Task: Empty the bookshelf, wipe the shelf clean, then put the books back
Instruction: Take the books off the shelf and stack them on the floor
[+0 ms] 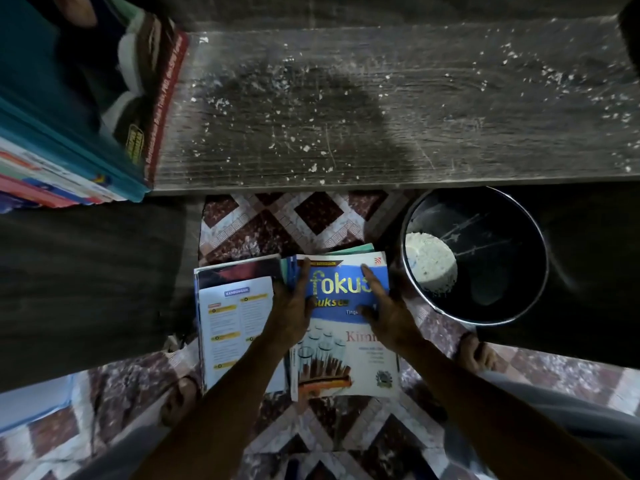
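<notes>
The shelf [415,98] runs across the top, mostly bare and speckled with white flecks and dust, so I judge the wiping is not done. A row of books [69,116] is at its left end. Below it on the patterned floor [277,223] stands a dark bucket [512,258], just beside a pile of books [343,341] topped by a blue "fokus" cover. An open book [235,327] lies against the pile's other side. The left hand [291,306] grips the pile's left edge with curled fingers. The right hand [388,310] lies flat on the cover, fingers spread. Handling the pile well likely means squaring its edges between both hands and keeping it clear of the bucket.
</notes>
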Action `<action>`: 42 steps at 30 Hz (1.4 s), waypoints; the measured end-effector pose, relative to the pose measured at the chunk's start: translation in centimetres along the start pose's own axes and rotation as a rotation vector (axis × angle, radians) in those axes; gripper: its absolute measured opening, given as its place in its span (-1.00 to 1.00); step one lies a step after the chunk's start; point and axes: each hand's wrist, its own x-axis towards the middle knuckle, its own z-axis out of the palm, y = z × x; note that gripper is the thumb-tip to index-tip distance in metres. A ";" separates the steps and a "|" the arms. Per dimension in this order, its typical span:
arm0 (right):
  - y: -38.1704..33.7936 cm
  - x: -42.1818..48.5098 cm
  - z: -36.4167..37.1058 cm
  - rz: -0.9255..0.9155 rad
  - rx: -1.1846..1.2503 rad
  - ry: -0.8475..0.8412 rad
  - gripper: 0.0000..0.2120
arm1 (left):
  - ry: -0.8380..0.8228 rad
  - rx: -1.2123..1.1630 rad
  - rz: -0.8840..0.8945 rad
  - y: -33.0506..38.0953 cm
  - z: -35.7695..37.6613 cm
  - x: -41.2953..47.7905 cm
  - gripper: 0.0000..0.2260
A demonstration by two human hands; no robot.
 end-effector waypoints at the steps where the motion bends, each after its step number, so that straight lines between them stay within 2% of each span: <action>1: 0.3 -0.1 0.0 -0.001 0.008 0.007 -0.20 | -0.017 0.006 0.013 0.1 0.0 0.2 -0.35; 6: 1.5 -0.6 0.2 0.049 0.002 -0.007 -0.35 | -0.093 0.099 0.044 0.7 0.3 1.4 -0.35; 10: 0.6 -0.1 0.3 0.061 -0.016 0.014 -0.33 | -0.068 0.330 -0.028 0.0 1.0 1.5 -0.36; 13: 0.3 0.5 0.6 0.080 -0.125 -0.001 -0.32 | -0.108 0.508 -0.093 0.1 1.6 0.6 -0.35; 19: -1.1 1.5 -0.1 0.137 -0.326 -0.132 -0.35 | -0.167 0.590 -0.104 0.5 2.0 -0.7 -0.21; 27: -3.8 0.1 -1.3 0.181 -0.688 -0.264 -0.38 | -0.166 0.624 -0.085 3.2 -0.7 -3.1 -0.43; 31: -7.4 -1.3 -3.1 0.151 -0.795 -0.287 -0.45 | -0.058 0.607 -0.016 4.9 -3.2 -4.7 -0.54; 33: -9.6 -2.0 -4.0 0.075 -0.819 -0.241 -0.58 | 0.045 0.537 0.045 6.1 -4.9 -5.7 -0.59; 35: -12.1 -3.0 -5.0 -0.010 -0.822 -0.191 -0.61 | 0.172 0.448 0.119 7.4 -6.8 -6.9 -0.64; 40: -20.4 -4.7 -6.9 -0.289 -0.638 -0.061 -0.66 | 0.499 0.352 0.269 10.7 -13.0 -10.0 -0.72; 42: -24.0 -5.2 -7.3 -0.412 -0.512 0.016 -0.62 | 0.630 0.286 0.295 11.8 -15.8 -11.0 -0.73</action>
